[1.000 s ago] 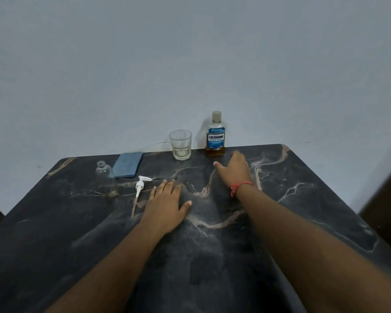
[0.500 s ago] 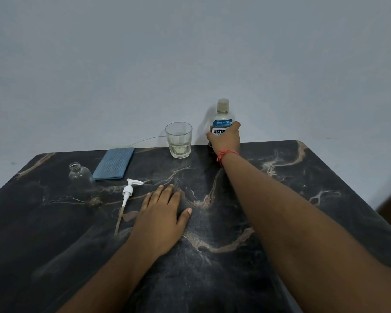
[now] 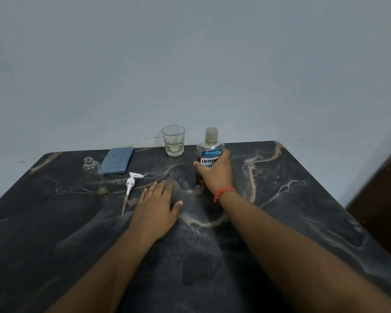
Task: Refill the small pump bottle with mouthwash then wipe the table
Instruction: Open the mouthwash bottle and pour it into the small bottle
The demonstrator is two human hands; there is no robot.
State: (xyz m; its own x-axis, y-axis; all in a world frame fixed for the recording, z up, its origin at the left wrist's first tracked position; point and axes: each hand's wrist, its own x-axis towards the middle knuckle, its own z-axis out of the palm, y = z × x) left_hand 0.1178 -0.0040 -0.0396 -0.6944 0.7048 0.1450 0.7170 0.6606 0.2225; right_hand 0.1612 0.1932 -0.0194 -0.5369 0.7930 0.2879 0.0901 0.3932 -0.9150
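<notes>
My right hand (image 3: 216,171) is wrapped around the mouthwash bottle (image 3: 209,147), which stands upright with its cap on, near the middle of the dark marble table (image 3: 303,211). Amber liquid shows low in the bottle. My left hand (image 3: 155,206) lies flat on the table, fingers spread, holding nothing. The small clear pump bottle (image 3: 93,170) stands open at the far left. Its white pump head with tube (image 3: 130,184) lies on the table between that bottle and my left hand. A folded blue cloth (image 3: 117,160) lies behind them.
A drinking glass (image 3: 173,140) with a little pale liquid stands at the table's back edge, left of the mouthwash bottle. A plain wall rises right behind the table. A dark wooden surface (image 3: 384,199) is at the right.
My right hand reached to the back edge, closed on the mouthwash bottle and pulled it toward me, to the middle of the table. My left hand stayed flat.
</notes>
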